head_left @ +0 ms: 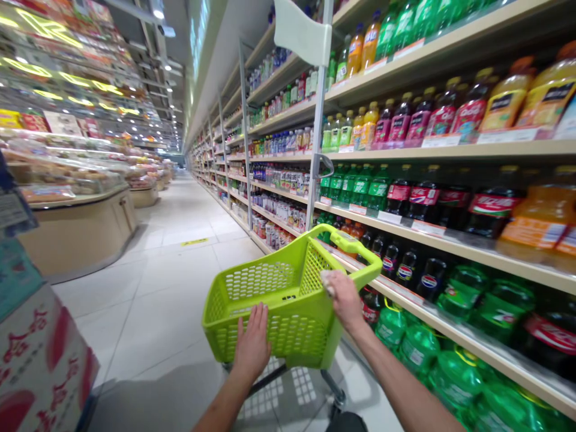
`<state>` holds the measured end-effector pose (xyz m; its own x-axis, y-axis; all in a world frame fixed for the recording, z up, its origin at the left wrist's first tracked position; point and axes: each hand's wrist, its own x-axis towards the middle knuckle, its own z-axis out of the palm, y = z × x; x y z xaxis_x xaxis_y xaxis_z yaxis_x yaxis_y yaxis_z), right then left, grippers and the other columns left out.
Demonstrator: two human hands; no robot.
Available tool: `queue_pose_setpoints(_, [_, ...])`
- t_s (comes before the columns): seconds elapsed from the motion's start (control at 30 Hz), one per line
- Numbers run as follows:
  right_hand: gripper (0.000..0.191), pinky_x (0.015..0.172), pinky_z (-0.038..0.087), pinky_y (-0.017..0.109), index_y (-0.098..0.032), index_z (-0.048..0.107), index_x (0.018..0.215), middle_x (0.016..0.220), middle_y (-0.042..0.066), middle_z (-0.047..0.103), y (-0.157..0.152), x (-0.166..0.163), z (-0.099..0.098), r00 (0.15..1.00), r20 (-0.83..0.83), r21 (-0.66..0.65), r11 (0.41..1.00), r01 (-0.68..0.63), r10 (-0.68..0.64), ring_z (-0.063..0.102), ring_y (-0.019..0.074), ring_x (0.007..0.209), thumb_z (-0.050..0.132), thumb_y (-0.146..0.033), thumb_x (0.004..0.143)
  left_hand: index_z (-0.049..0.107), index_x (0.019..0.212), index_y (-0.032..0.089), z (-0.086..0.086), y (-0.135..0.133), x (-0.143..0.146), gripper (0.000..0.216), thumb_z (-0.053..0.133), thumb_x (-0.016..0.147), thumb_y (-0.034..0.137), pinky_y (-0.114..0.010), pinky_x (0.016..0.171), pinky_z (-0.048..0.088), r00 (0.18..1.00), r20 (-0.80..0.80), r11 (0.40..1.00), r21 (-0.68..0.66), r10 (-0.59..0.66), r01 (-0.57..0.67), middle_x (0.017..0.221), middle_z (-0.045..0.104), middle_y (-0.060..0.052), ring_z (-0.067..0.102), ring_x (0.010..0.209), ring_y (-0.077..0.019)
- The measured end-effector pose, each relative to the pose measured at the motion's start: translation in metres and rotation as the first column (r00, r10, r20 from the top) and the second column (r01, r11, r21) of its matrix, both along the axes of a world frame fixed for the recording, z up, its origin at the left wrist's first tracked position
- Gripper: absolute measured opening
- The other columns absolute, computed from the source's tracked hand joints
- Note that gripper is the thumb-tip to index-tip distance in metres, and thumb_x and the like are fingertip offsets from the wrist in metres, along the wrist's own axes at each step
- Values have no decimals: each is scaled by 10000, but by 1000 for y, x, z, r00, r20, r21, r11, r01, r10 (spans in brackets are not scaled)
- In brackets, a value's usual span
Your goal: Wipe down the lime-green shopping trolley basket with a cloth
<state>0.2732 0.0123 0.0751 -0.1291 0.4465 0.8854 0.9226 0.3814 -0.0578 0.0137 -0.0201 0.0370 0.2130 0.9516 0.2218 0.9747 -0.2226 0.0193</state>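
Note:
A lime-green plastic shopping basket sits on a wheeled frame in the aisle before me, and I see nothing inside it. My left hand lies flat against the basket's near wall, fingers stretched upward. My right hand is closed on a small pale cloth or wipe, pressing it against the basket's right rim beside the green handle.
Long shelves of soft-drink and juice bottles run along my right, close to the basket. Chilled display counters stand on the left. A printed carton stack is at the near left. The tiled aisle floor stretches ahead.

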Motion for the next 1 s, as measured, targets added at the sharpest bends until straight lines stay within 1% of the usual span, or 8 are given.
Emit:
queue_pose_setpoints(0.13, [288,915,387,446,-158,578,1010,1119,126,523,-6,67,9,930,-293,73,965,253,-222,464,239,1069,413,-187,777,178,1366,102,7,-3,8,720,394,683,179,-456,1061,156,998,14,998,-30,64,-63,1453,124,-55,105,1338,-218])
queue_pose_setpoints(0.37, [322,825,454,331,-196,607,938,994,74,558,-35,39,-79,973,-202,-301,953,44,-108,526,191,939,397,-113,709,169,1370,132,9,-2,11,718,387,687,173,-482,1061,135,1000,-16,999,-46,18,-19,1453,121,-37,107,1338,-208])
queue_pose_setpoints(0.43, [339,843,445,337,-198,602,963,1015,76,554,-38,45,-70,968,-215,-273,960,66,-128,518,194,958,399,-116,705,169,1370,137,10,-2,12,722,388,683,171,-490,1059,135,1000,-18,999,-47,14,-15,1452,125,-39,115,1337,-208])
queue_pose_setpoints(0.57, [370,912,391,404,-151,540,1088,1138,127,471,-20,72,-12,894,-361,-73,964,256,-265,448,236,1063,412,-176,742,176,1367,127,15,-2,15,718,390,683,183,-507,1049,153,1000,-13,997,-69,15,-16,1451,130,-51,126,1334,-217])
queue_pose_setpoints(0.63, [368,909,389,402,-157,542,1086,1126,121,470,-10,69,0,903,-344,-74,966,246,-257,447,232,1055,406,-160,744,181,1366,129,17,-2,16,714,390,686,186,-522,1042,160,1000,-18,996,-82,16,-17,1451,135,-55,123,1335,-224])
queue_pose_setpoints(0.8, [327,764,451,306,-196,625,911,916,72,557,-24,25,-62,982,-141,-282,956,85,-129,529,187,859,409,-70,699,181,1367,143,16,-2,13,709,391,691,175,-523,1046,147,1000,-30,998,-68,3,-5,1452,144,-49,112,1337,-221])
queue_pose_setpoints(0.87, [320,724,455,279,-201,633,893,873,61,563,-35,18,-77,988,-121,-283,957,58,-95,536,173,809,421,-64,696,179,1368,143,15,-3,10,716,392,685,169,-517,1051,142,999,-33,997,-71,-3,1,1452,144,-43,112,1337,-216])
queue_pose_setpoints(1.0, [295,809,429,353,-171,601,1004,1030,106,518,-29,28,-43,965,-204,-104,983,148,-167,496,214,944,441,-149,757,171,1370,140,12,-5,8,733,399,674,178,-504,1058,130,1000,-23,999,-47,-8,7,1453,136,-39,109,1338,-211])
